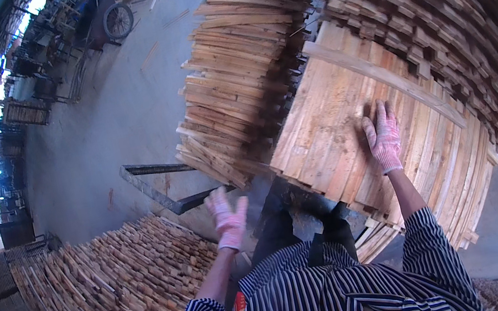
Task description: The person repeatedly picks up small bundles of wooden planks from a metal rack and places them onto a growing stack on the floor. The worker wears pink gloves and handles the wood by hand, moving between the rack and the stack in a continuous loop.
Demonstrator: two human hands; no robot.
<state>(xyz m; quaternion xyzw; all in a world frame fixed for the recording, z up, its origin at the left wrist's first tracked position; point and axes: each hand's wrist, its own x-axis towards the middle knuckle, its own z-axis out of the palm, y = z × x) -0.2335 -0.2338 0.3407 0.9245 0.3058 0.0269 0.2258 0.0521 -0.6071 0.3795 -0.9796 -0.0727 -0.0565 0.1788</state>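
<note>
Here we are pressing our gloved right hand flat, fingers spread, on the layer of planks under 1 crosswise batten, seemingly steadying them, while our left hand is hanging open, gripping nothing, above the concrete floor.

Your right hand, in a knitted cloth glove of white and pink, lies flat on a layer of bare, unfinished wood boards right of centre, their matt faces pale tan with visible grain and rough sawn ends. Your left hand, gloved in the same soft knit, is raised over a dull grey concrete floor, smooth but dusty, where a dark matt metal frame lies at centre left. Stacks of the same raw timber slats fill the lower left, and your striped shirt sleeves look like light woven cloth.
</note>
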